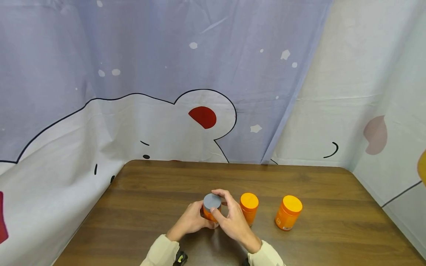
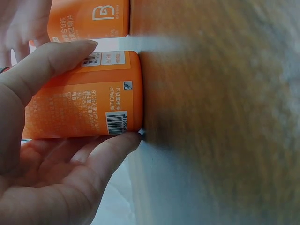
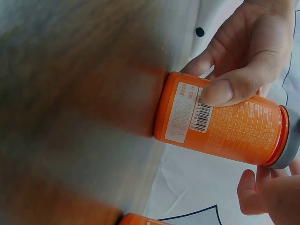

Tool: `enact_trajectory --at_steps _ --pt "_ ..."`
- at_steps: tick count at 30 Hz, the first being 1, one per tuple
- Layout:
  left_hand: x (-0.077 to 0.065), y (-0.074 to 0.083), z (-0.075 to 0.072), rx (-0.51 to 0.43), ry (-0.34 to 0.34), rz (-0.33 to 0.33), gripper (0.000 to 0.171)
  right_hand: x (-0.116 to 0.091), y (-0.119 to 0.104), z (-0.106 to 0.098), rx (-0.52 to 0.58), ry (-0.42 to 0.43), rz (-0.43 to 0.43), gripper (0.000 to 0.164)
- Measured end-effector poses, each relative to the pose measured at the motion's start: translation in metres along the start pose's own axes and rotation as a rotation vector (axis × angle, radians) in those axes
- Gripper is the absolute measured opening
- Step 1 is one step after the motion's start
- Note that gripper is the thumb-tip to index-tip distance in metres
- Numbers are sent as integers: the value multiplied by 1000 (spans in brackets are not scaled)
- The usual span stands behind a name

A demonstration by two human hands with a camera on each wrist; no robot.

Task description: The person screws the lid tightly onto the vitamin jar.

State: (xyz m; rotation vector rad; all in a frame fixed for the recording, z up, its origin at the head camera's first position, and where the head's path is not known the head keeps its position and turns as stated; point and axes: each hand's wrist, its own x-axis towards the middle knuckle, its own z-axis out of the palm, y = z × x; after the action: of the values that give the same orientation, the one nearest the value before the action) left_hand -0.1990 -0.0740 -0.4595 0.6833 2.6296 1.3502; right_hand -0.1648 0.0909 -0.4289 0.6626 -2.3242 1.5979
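Note:
An orange bottle (image 1: 207, 214) with a grey lid (image 1: 212, 200) stands upright on the table. My left hand (image 1: 191, 218) grips its body, thumb on one side and fingers on the other, as the left wrist view shows. Around the grey lid curl the thumb and fingers of my right hand (image 1: 234, 223); in the right wrist view the lid (image 3: 290, 138) sits on the bottle (image 3: 225, 124). Just right of my right hand is an orange jar with a yellow-orange lid (image 1: 249, 201), partly hidden by that hand.
Farther right on the table stands another orange jar (image 1: 288, 213) with a yellow-orange lid. The brown wooden table (image 1: 159, 181) reaches back to a printed curtain (image 1: 159, 125), which also hangs along both sides.

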Motion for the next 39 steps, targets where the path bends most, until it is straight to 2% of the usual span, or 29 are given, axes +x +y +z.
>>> enact_trajectory --at_steps 8,15,18,21,27,31,39 --pt "0 0 0 -7 -8 1 53 1 7 1 -33 18 1 45" --pt "0 -1 0 1 -5 -7 53 0 -4 1 -17 40 86 49" --pt "0 -1 0 10 3 4 52 -1 -20 -1 11 39 67 47" --pt "0 0 0 -2 2 10 51 -1 -28 -3 42 30 5 44" --pt "-1 2 -1 -44 -10 14 50 -1 -4 0 2 8 -71 41" --pt "0 2 -1 -45 -6 11 51 -1 4 1 14 11 -38 41" --pt "0 1 -1 -30 -5 4 53 0 1 2 -7 50 36 41"
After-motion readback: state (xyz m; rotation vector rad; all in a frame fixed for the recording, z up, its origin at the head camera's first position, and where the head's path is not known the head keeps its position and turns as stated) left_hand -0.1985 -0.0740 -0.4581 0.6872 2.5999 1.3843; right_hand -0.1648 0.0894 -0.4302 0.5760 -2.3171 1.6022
